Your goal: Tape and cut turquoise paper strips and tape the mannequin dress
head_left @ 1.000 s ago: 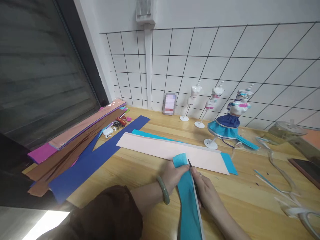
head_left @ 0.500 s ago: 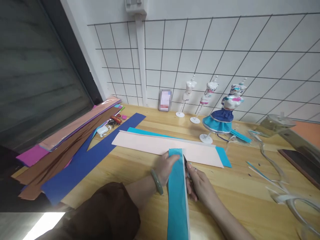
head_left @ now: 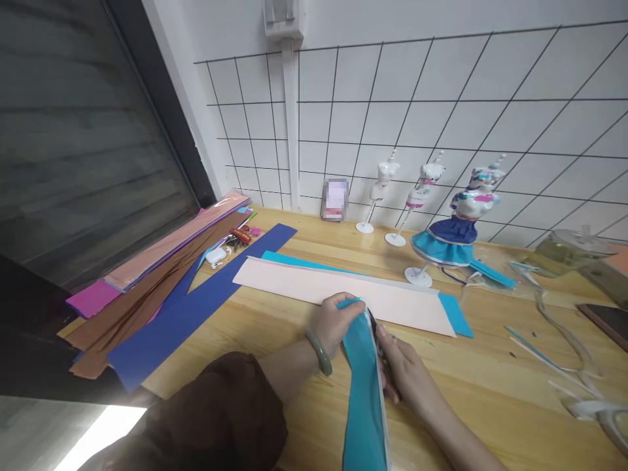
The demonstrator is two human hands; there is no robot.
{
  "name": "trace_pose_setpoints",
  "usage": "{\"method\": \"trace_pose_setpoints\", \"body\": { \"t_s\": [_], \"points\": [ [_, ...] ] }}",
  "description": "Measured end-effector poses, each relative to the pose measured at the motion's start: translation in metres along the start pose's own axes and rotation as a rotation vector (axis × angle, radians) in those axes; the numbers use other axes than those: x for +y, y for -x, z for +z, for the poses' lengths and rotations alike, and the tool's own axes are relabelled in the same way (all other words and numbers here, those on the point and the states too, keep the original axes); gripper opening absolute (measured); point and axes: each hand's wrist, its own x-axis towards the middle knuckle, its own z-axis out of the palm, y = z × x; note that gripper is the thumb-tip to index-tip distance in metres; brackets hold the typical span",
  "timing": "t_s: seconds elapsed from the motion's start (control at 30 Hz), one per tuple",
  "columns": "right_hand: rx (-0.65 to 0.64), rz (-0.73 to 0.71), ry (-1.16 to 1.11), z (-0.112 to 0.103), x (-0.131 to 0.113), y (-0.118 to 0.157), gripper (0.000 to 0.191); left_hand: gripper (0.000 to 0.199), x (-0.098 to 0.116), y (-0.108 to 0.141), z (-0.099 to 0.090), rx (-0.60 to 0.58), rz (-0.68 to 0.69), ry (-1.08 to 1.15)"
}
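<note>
My left hand pinches the far end of a turquoise paper strip, thumb on top. A white edging runs down the strip's right side. My right hand grips scissors whose dark blades lie at the far end of that white edge; the handles are mostly hidden by the fingers. Just beyond both hands, a pale pink strip with a whitish border lies over another turquoise strip.
Left are a long blue strip, stacked brown strips and white earbuds. Along the wall stand a phone and small mannequins, one in a blue skirt. White tape and trimmings lie right.
My left hand has lifted and bent the strip's far end, which lay flatter before. The scissors stay at its white edge. The whole view has shifted slightly.
</note>
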Motion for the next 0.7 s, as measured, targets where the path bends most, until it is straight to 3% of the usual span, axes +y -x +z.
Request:
{"method": "trace_pose_setpoints", "body": {
  "t_s": [0.23,0.7],
  "points": [
    [0.020,0.029,0.018,-0.001,-0.004,0.003,0.057,0.019,0.001,0.003,0.002,0.052,-0.041,-0.030],
    [0.046,0.075,0.103,0.001,-0.012,0.006,0.062,0.016,-0.004,0.010,0.006,0.003,-0.035,-0.108]
  ]
}}
